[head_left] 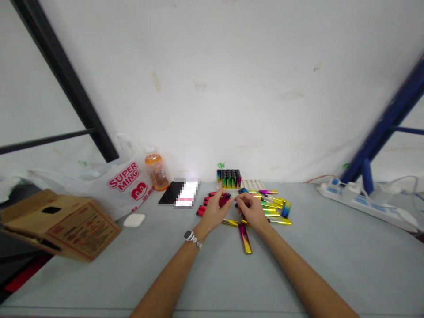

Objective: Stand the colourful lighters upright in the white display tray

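Note:
My left hand (214, 211), with a watch on its wrist, is closed on a dark red lighter (225, 198). My right hand (252, 210) is just to its right, thumb and fingers pinched together; what they hold, if anything, is hidden. Around both hands lie shiny lighters: several red ones (201, 210) on the left, and yellow and multicoloured ones (273, 213) on the right. One purple and yellow lighter (245, 239) lies nearer to me. Behind the hands, several lighters (232, 179) stand upright in rows in a pale tray with holes (253, 184).
On the left are an open cardboard box (82, 227), a white plastic bag (114, 190), an orange bottle (157, 171), a small white case (134, 220) and a dark tablet (170, 193). A power strip (367, 205) with cables lies on the right of the grey table (218, 282).

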Tool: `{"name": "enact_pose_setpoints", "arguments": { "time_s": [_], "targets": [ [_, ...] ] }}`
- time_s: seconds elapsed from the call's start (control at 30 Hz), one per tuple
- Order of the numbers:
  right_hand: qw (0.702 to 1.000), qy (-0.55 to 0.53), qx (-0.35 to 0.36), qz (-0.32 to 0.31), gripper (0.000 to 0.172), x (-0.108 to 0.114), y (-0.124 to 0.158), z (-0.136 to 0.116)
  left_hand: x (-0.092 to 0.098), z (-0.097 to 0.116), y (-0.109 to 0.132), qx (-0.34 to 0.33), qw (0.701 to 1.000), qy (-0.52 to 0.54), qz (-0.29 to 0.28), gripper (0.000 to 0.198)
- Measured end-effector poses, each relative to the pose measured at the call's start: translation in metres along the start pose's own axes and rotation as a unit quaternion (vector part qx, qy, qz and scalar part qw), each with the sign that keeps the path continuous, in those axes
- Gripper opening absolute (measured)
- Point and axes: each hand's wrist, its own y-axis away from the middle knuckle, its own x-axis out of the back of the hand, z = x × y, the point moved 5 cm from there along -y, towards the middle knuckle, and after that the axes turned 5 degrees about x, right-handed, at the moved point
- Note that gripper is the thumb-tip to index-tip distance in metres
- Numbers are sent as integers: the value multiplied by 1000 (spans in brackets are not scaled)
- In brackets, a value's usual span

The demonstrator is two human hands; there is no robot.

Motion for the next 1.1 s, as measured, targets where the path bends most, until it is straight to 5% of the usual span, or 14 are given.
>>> {"name": "enact_pose_setpoints", "arguments": {
  "time_s": [0.2,0.43,0.7,1.1],
  "targets": [
    [1000,-2,2,-5,26,-1,0,1,8,6,-2,-53,997,-33,-34,24],
    [1000,22,6,-11,25,-2,1,-2,21,2,-7,-6,1000,-16,-14,45],
    [1000,7,-8,-25,26,-5,1,6,33,-7,-16,-47,996,-74,5,27],
    [998,32,-12,-51,24,-10,1,1,55,-29,-83,-34,996,-81,35,21]
  ]
}}
